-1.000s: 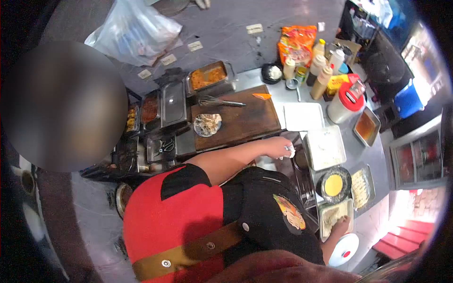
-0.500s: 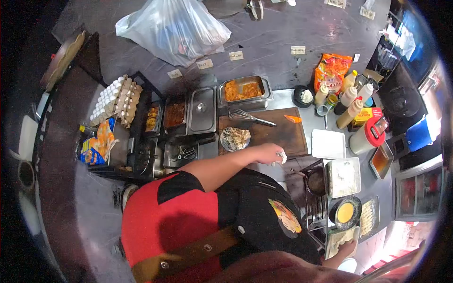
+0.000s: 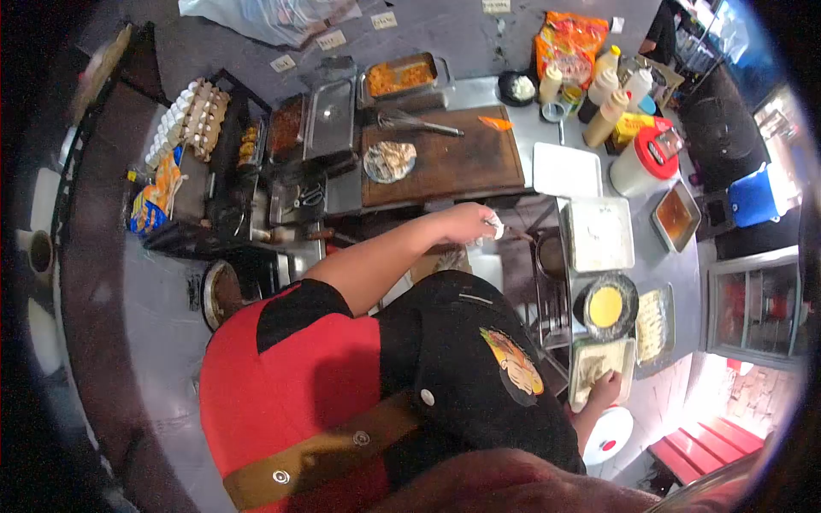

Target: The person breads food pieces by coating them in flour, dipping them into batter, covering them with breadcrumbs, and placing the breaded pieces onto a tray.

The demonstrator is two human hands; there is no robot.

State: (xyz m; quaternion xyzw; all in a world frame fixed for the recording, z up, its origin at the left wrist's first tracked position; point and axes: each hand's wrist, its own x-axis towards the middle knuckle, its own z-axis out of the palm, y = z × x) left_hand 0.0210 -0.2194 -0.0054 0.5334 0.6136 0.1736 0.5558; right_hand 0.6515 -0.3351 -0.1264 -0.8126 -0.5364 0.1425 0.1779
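My left hand [image 3: 466, 224] is closed around something small and white, held just off the near edge of the wooden cutting board [image 3: 462, 162]. My right hand [image 3: 607, 389] reaches into a tray of pale powder [image 3: 611, 350], its fingers bent down at the powder; what they hold is too small to tell. Behind that tray stands a dark bowl of yellow liquid [image 3: 605, 306], and beside it a tray of pale coated pieces [image 3: 652, 329]. Another tray of white powder [image 3: 599, 232] lies farther back. A plate of food [image 3: 390, 162] and a whisk [image 3: 419, 124] rest on the board.
Metal food containers [image 3: 329, 120] line the left of the board, near egg cartons [image 3: 188, 120]. Sauce bottles [image 3: 605, 120], a red-lidded container [image 3: 641, 162] and a white tray [image 3: 567, 169] stand at the right. A round white lid [image 3: 609, 434] is close to my right forearm.
The view has shifted. My left hand has moved left from beyond the board's right corner, then back toward my body. My right hand stays at the powder tray.
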